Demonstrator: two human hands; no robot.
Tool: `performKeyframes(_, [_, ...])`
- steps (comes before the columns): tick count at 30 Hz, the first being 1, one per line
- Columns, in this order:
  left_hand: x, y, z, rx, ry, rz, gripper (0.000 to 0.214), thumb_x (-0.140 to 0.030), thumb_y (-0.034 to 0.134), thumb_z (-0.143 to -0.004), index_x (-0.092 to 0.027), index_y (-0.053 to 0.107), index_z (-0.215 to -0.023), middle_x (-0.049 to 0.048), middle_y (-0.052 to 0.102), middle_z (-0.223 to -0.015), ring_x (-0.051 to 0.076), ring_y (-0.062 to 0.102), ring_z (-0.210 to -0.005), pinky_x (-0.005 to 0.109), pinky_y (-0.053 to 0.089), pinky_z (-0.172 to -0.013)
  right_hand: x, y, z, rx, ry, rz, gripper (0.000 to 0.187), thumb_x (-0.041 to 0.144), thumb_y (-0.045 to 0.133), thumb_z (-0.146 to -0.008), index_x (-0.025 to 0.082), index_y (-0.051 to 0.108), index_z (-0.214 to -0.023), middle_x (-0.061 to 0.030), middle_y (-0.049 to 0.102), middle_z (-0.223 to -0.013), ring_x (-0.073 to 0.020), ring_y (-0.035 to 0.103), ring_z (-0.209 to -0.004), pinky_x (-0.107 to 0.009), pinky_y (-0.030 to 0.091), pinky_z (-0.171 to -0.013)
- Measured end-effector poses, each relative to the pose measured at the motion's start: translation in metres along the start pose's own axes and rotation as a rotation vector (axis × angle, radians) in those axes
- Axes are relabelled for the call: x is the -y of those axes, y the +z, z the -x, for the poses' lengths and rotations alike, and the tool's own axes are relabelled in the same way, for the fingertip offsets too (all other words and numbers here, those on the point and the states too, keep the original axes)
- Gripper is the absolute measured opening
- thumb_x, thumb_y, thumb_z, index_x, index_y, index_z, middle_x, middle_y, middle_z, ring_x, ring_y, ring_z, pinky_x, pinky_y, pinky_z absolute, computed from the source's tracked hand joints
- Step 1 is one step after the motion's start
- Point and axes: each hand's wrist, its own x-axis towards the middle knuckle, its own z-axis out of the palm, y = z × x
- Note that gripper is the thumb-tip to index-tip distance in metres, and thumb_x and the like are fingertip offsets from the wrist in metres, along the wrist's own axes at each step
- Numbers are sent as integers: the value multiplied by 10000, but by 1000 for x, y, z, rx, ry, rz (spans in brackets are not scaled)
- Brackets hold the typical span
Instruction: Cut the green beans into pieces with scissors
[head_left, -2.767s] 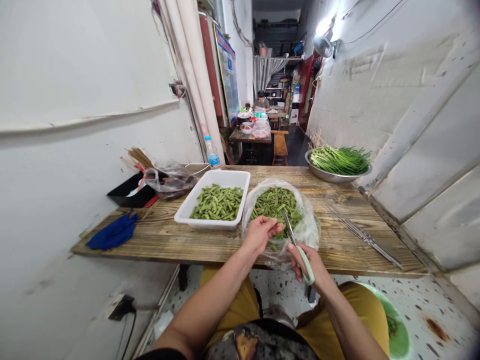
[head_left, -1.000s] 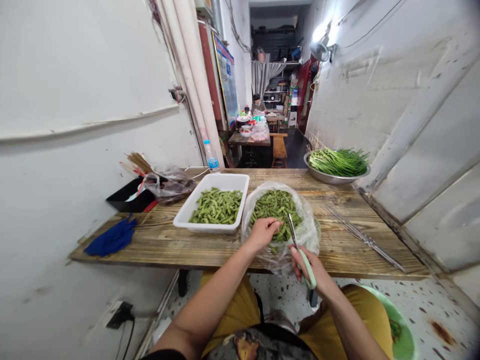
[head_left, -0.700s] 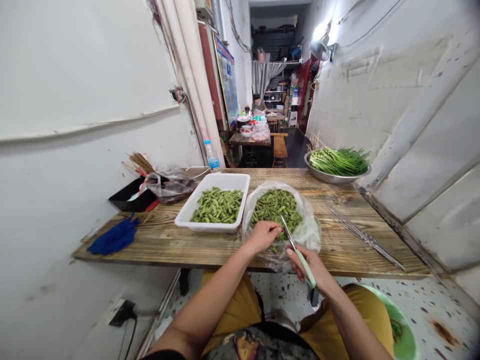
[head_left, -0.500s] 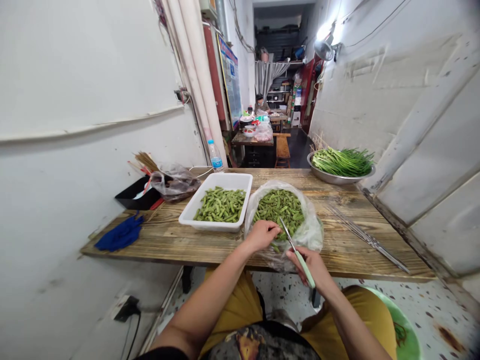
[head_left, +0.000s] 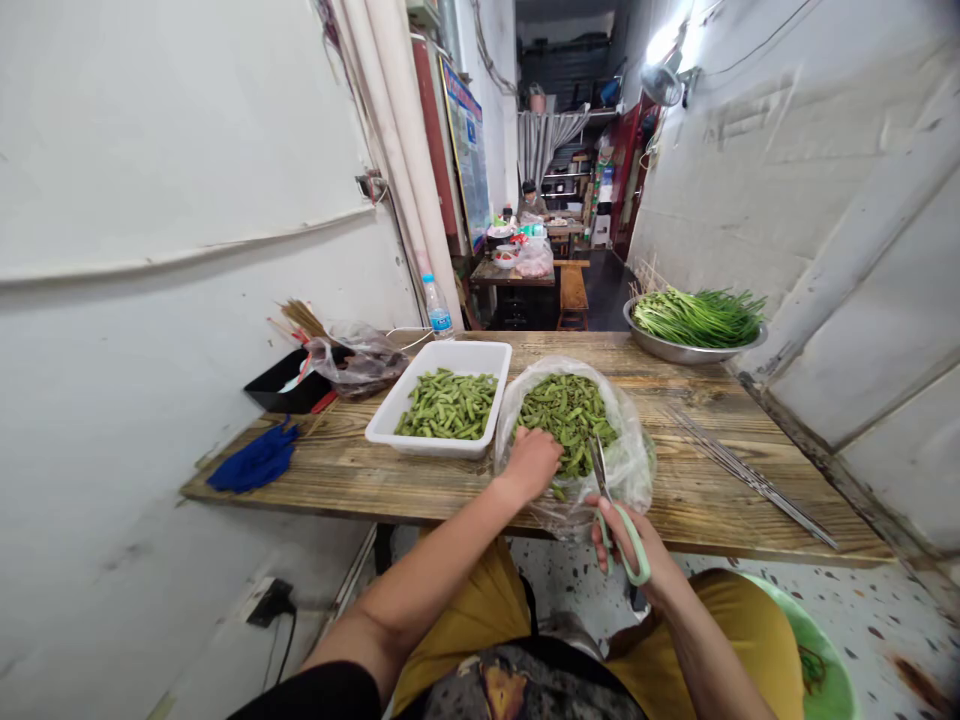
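Note:
A clear plastic bag (head_left: 630, 462) full of green pods (head_left: 570, 410) sits at the near edge of the wooden table (head_left: 720, 500). My left hand (head_left: 531, 462) reaches into the bag's near side, fingers curled down among the pods; what they hold is hidden. Just off the table's front edge, my right hand (head_left: 630, 540) grips pale green-handled scissors (head_left: 611, 505), whose blades point up toward the bag. Left of the bag stands a white tray (head_left: 390, 425) holding more green pods.
A metal bowl of green stalks (head_left: 694, 325) stands at the back right. Thin metal skewers (head_left: 750, 478) lie on the right. A blue cloth (head_left: 255, 462), a black tray (head_left: 289, 392), a crumpled bag (head_left: 356, 362) and a water bottle (head_left: 437, 310) are left. A green basin (head_left: 825, 670) is on the floor. A person (head_left: 529, 197) sits far down the corridor.
My left hand has gone from a pinch at the scissor blades down into the bag of pods. My right hand with the scissors has drawn back a little toward me. The view has shifted left.

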Motion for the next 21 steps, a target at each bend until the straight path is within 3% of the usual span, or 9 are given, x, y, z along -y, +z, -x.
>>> performKeyframes(2, [-8, 16, -3, 71, 12, 13, 146, -219, 553, -781, -167, 685, -748, 110, 652, -823, 239, 554, -917, 386, 340, -845, -5, 0, 0, -7, -3, 41, 402, 588, 551, -741, 188, 532, -707, 30, 518, -561, -102, 468, -412, -223, 409, -368])
performKeyframes(4, [-6, 22, -5, 55, -33, 106, 172, -228, 535, -794, -171, 697, -787, 105, 676, -863, 235, 565, -925, 376, 340, -849, -10, -2, 0, -5, -1, 51, 395, 579, 548, -746, 191, 526, -677, 34, 513, -552, -97, 461, -402, -215, 402, -353])
performKeyframes(7, [3, 16, -8, 45, -111, 388, 230, -309, 518, -805, -187, 710, -838, 55, 706, -856, 188, 600, -830, 301, 385, -779, -16, -3, -2, 6, 0, 81, 363, 553, 561, -749, 190, 559, -755, 47, 501, -541, -87, 450, -383, -201, 392, -335])
performKeyframes(12, [6, 6, -6, 171, -132, 697, 299, -350, 519, -771, -132, 714, -709, 10, 670, -639, 135, 568, -616, 218, 376, -597, -15, -4, -8, 16, -56, 132, 390, 503, 613, -733, 188, 581, -960, 83, 448, -497, -49, 347, -328, -163, 299, -300])
performKeyframes(17, [5, 1, -2, 262, -103, 826, 292, -356, 554, -740, -115, 715, -705, -10, 630, -576, 116, 524, -571, 211, 358, -574, -13, -5, -10, 41, -53, 141, 384, 481, 655, -699, 192, 603, -947, 109, 375, -417, -36, 287, -285, -152, 249, -276])
performKeyframes(21, [4, -1, -3, 246, -212, 1010, 237, -337, 633, -689, -116, 709, -730, -5, 650, -615, 111, 536, -606, 215, 378, -612, -15, -3, -11, 14, -29, 132, 389, 494, 649, -702, 189, 594, -937, 121, 345, -377, -47, 281, -249, -161, 264, -239])
